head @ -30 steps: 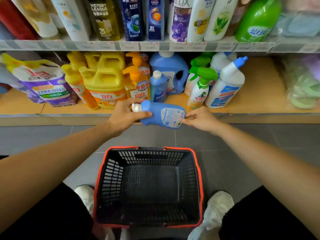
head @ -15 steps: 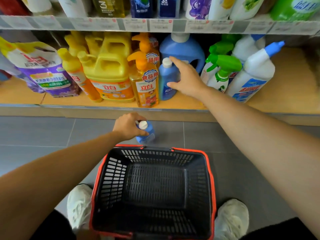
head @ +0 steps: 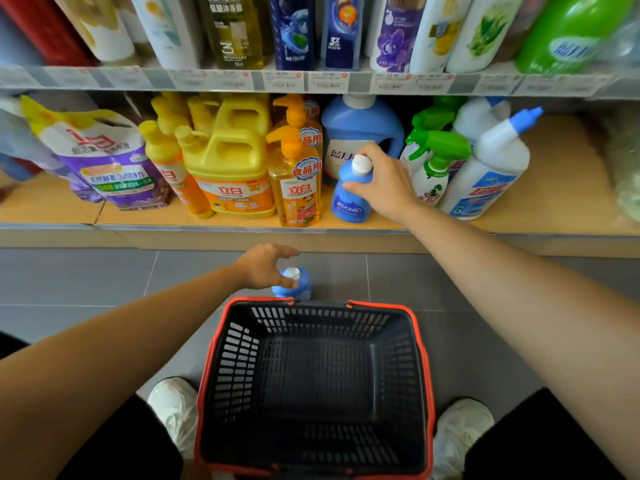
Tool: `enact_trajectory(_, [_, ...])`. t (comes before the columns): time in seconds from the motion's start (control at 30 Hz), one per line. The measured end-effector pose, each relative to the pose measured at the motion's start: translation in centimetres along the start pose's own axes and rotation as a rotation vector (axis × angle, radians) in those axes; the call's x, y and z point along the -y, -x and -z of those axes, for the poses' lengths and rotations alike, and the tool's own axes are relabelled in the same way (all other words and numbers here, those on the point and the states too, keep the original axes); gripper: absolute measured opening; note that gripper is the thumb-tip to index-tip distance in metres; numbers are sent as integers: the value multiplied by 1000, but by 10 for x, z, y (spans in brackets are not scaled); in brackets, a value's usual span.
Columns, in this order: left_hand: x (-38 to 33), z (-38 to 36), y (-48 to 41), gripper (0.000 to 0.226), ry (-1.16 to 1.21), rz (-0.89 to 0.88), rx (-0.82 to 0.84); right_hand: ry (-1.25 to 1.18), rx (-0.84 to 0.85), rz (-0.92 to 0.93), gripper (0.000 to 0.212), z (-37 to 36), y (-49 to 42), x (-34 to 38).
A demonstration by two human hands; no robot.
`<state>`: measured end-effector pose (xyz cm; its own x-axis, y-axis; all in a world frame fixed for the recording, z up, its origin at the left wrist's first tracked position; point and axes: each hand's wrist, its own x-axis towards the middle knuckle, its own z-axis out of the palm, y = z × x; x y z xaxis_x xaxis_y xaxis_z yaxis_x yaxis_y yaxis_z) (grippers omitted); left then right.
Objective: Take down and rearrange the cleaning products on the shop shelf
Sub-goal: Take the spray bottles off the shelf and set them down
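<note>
A small blue bottle with a white cap (head: 294,289) stands on the grey floor just behind the basket (head: 381,305). My left hand (head: 265,268) hovers over it with fingers spread, the thumb beside the cap. On the lower shelf (head: 561,188) a second small blue bottle (head: 348,202) stands upright next to an orange pump bottle (head: 294,181). My right hand (head: 386,185) grips this bottle round its neck, just under the white cap.
A black basket with a red rim sits on the floor between my white shoes (head: 175,407). The shelf also holds a yellow jug (head: 228,161), a large blue jug (head: 360,129), green spray bottles (head: 434,164), white cleaner bottles (head: 491,168) and a purple pouch (head: 104,161). Shampoo bottles (head: 294,29) line the shelf above.
My left hand lowered the first blue bottle to the floor behind the basket and spread its fingers. My right hand reached to the shelf and closed round the second blue bottle.
</note>
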<state>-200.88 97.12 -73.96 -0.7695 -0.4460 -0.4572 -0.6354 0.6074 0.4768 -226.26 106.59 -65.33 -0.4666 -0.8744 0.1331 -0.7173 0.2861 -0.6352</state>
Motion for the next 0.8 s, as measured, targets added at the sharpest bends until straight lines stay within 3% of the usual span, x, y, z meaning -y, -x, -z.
enact_trajectory(0.2, [-43, 40, 6, 60, 122, -141, -151, -77, -8, 65, 42, 27, 21, 7])
enact_trajectory(0.37, [-61, 41, -5, 80, 367, -179, -211, -250, 121, 87, 37, 38, 11, 10])
enact_trajectory(0.57, [-66, 26, -22, 54, 650, -243, -234, -495, 222, 32, 31, 27, 6, 5])
enact_trajectory(0.8, [-67, 27, -43, 52, 590, -226, -186, -387, 246, 30, 23, 27, 1, -15])
